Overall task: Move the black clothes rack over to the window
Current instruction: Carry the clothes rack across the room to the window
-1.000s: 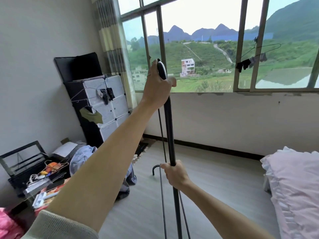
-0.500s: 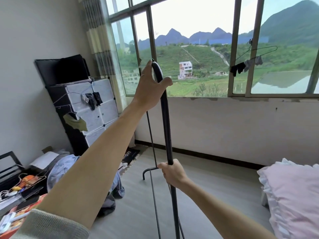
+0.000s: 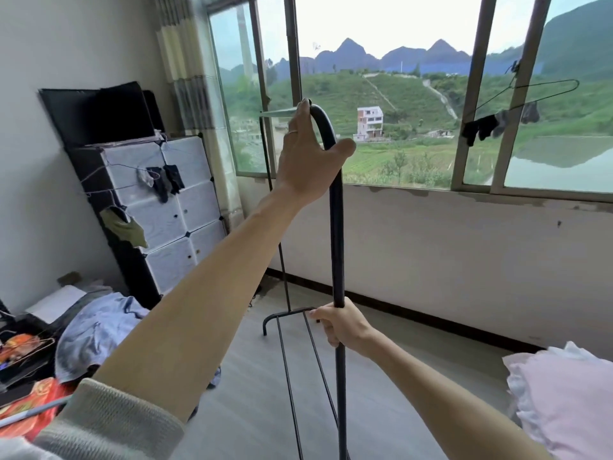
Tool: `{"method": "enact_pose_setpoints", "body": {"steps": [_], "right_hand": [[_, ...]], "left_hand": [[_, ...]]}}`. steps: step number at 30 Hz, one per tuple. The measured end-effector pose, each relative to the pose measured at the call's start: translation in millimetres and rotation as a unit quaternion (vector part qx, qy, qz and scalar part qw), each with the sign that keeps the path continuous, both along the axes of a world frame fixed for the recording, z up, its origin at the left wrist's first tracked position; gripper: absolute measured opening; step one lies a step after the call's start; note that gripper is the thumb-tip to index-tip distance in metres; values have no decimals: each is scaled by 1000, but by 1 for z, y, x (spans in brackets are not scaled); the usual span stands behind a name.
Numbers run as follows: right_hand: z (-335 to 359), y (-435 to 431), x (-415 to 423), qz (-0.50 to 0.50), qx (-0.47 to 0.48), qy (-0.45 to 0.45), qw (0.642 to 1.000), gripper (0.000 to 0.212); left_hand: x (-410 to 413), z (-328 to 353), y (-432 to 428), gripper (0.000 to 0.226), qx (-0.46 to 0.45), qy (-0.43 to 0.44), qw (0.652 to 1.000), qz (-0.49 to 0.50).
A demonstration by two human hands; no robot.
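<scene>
The black clothes rack (image 3: 336,234) is a thin metal frame seen end-on in front of me. Its near upright post runs down the middle of the view, and its far post and curved foot stand close to the wall under the window (image 3: 381,94). My left hand (image 3: 310,154) is wrapped around the bent top corner of the near post. My right hand (image 3: 341,327) grips the same post lower down, about waist height. Two thin bottom rails run from the far foot toward me.
A black-and-white cube cabinet (image 3: 166,207) with socks hanging on it stands at the left beside a curtain (image 3: 195,94). Clothes and clutter (image 3: 96,330) cover the floor at lower left. A pink bedcover (image 3: 570,396) lies at lower right. A wire hanger (image 3: 517,101) with socks hangs on the window.
The window and wall have grown larger and the cabinet has slid leftward as I step forward with the rack. Both hands keep the same grips on the post.
</scene>
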State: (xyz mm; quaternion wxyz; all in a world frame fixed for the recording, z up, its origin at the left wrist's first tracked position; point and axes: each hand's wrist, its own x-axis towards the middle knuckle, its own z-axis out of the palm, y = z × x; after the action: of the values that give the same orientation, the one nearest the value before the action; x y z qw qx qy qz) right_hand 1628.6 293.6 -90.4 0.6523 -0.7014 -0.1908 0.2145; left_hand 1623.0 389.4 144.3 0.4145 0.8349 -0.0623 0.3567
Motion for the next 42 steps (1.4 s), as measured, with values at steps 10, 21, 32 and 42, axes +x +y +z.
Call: {"method": "enact_pose_setpoints", "body": {"steps": [10,21,32,42], "right_hand": [[-9,-59,159,49,-21,-12,998,54],[-3,-151,308,96,-20,9,995,58],[-5,-159,424,58,-16,-36,998,52],[-8,-148,556,71,-17,-11,997,48]], "left_hand": [[143,4,-61,104,23,0,998,65],[285,2,-150,86,30,-19,997,69],[386,12,-151,82,78,24,993,90],[516,4,-139,81,64,4,993,98]]}}
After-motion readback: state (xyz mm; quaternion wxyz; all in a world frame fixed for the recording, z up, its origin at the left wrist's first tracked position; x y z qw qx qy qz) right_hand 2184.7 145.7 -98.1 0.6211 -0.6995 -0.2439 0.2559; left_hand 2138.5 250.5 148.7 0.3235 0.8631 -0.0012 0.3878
